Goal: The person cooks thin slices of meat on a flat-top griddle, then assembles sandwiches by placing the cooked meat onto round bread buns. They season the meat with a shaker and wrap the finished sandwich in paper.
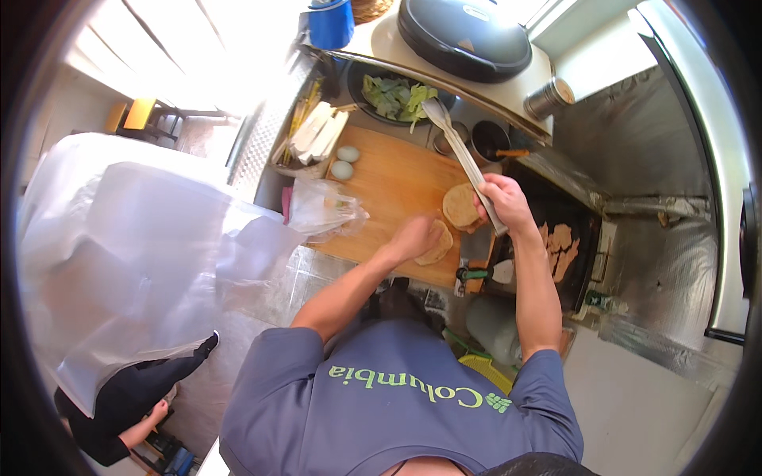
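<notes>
My right hand (506,201) grips long metal tongs (459,146), their tips pointing away towards the lettuce. Beneath that hand lies a round flatbread (461,205) with some browned filling at its near edge. My left hand (417,237), slightly blurred, is over the side of a second flatbread (439,245). Its fingers are curled and partly hidden, so I cannot tell whether they grip the bread. Both flatbreads are on a wooden cutting board (387,172). A broad metal blade (475,245) lies close to the board's right edge, near a green-handled tool (473,274).
Two pale eggs (345,162) and clear plastic bags (324,208) are at the board's left. Lettuce (396,98) fills a dark bowl behind. Meat slices (559,247) lie on the right-hand griddle (580,291). A round black appliance (464,38) stands above. Another person (137,392) is at lower left.
</notes>
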Tool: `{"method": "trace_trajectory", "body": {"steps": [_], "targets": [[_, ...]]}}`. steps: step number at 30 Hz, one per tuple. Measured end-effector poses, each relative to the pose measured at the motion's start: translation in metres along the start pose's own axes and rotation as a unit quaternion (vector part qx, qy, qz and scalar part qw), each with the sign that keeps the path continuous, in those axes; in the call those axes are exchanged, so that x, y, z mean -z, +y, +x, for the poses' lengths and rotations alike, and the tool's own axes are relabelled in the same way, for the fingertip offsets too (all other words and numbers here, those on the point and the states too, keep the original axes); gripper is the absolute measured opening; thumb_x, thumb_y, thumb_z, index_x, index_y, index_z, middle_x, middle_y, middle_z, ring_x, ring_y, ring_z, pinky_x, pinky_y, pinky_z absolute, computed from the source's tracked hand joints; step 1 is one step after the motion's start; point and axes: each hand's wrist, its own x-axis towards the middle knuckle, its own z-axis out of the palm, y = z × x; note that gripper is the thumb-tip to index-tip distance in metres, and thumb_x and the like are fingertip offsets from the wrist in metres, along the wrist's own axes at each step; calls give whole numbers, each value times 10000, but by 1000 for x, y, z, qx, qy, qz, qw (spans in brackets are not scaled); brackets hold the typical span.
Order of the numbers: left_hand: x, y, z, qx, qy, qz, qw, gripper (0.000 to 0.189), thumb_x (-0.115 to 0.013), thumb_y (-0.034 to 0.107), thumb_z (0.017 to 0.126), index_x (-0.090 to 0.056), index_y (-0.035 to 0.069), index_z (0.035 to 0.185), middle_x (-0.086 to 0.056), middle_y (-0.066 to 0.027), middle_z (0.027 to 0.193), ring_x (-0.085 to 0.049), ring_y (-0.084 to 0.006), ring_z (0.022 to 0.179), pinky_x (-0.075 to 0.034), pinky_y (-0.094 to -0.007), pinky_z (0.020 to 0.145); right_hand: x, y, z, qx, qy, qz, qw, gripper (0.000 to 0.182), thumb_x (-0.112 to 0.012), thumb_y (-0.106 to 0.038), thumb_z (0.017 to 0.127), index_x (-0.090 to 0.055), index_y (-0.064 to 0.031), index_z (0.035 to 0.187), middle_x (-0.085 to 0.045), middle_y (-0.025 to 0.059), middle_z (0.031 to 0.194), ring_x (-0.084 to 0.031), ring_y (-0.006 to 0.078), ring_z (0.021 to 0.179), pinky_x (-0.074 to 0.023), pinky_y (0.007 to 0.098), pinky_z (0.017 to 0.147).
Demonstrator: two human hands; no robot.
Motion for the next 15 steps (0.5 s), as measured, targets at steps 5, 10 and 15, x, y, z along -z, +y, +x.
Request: {"method": "trace_trajectory", "body": {"steps": [5,10,15], "targets": [[-46,-4,47,-80,71,19,994,349,-680,179,833,-607,-29,1105,-627,-280,1093,-596,-456,1019,-492,-485,853,37,45,-113,-8,72,58,996,130,-544,-113,979,-617,-6,963,-626,41,728,-567,94,541,-468,235,504],[-65,38,70,-139,136,123,973,513,-693,142,803,-531,-66,1242,-540,-314,1261,-522,-468,1162,-451,-486,949,64,74,-187,-52,159,42,985,121,-535,-104,978,-614,-13,966,-626,41,730,-565,86,542,-461,228,495],[-60,18,82,-12,97,89,991,411,-612,185,854,-553,-39,1194,-639,-270,1077,-621,-436,984,-503,-499,827,56,108,-188,-58,142,115,982,126,-536,-103,977,-612,-3,988,-628,48,739,-568,96,554,-469,235,518]]}}
